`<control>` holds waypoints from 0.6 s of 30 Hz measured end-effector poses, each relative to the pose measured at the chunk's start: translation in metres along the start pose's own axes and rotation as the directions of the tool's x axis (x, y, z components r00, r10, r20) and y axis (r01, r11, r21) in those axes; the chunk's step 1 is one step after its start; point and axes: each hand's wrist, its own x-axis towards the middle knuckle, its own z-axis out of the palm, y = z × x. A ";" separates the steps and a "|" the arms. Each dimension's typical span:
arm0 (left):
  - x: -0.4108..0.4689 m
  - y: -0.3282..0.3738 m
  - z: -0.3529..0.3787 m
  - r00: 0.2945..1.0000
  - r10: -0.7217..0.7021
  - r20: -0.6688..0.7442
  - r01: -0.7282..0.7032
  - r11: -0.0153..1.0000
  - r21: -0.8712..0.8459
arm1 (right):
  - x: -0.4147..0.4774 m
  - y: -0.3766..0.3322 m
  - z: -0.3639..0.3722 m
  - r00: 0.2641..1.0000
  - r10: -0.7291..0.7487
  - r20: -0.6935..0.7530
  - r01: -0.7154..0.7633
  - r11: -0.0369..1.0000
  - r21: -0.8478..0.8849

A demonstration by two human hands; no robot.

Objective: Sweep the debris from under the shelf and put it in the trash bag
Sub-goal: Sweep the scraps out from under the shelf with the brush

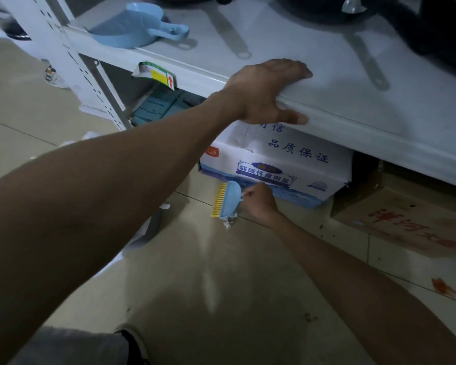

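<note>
Left hand (263, 90): flat on shelf (340, 109)
Right hand (258, 200): grips hand brush (228, 200) below shelf
Stroke: we pull wrapper (229, 221) outward, bristles low

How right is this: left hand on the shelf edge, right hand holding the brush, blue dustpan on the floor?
One error: in the head view the blue dustpan lies on the shelf, not the floor. The rest holds.

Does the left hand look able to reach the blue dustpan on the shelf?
Probably yes: the left hand rests on the shelf edge, with bare shelf between it and the dustpan.
</note>
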 end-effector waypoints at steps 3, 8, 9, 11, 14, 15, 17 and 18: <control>-0.001 0.000 -0.001 1.000 -0.003 0.005 0.003 1.000 0.010 | 0.000 -0.010 0.011 0.999 -0.035 0.018 0.034 0.999 0.034; 0.001 -0.002 0.003 1.000 0.012 0.001 -0.012 1.000 0.027 | 0.008 -0.007 0.029 0.999 0.036 0.025 -0.037 0.998 0.041; 0.002 -0.003 0.003 1.000 0.015 -0.002 -0.014 0.999 0.032 | 0.011 -0.003 0.031 0.998 0.064 0.016 -0.064 0.997 0.031; 0.002 -0.004 0.004 1.000 0.018 -0.015 -0.018 0.999 0.026 | 0.014 0.006 0.032 0.994 0.109 0.004 -0.110 0.994 0.017; 0.001 -0.003 0.003 0.999 0.009 -0.035 -0.009 1.000 0.000 | 0.014 0.021 0.028 0.987 0.163 -0.002 -0.163 0.987 -0.005; 0.001 -0.003 0.003 0.999 0.007 -0.035 -0.007 1.000 -0.001 | 0.013 0.027 0.025 0.985 0.174 -0.008 -0.174 0.985 -0.006; 0.000 -0.002 0.002 1.000 0.006 -0.029 -0.006 1.000 0.006 | 0.007 0.035 0.016 0.980 0.198 -0.025 -0.198 0.980 0.003; -0.001 -0.001 0.002 1.000 0.005 -0.027 -0.004 1.000 0.005 | 0.004 0.039 0.011 0.976 0.214 -0.041 -0.214 0.977 0.014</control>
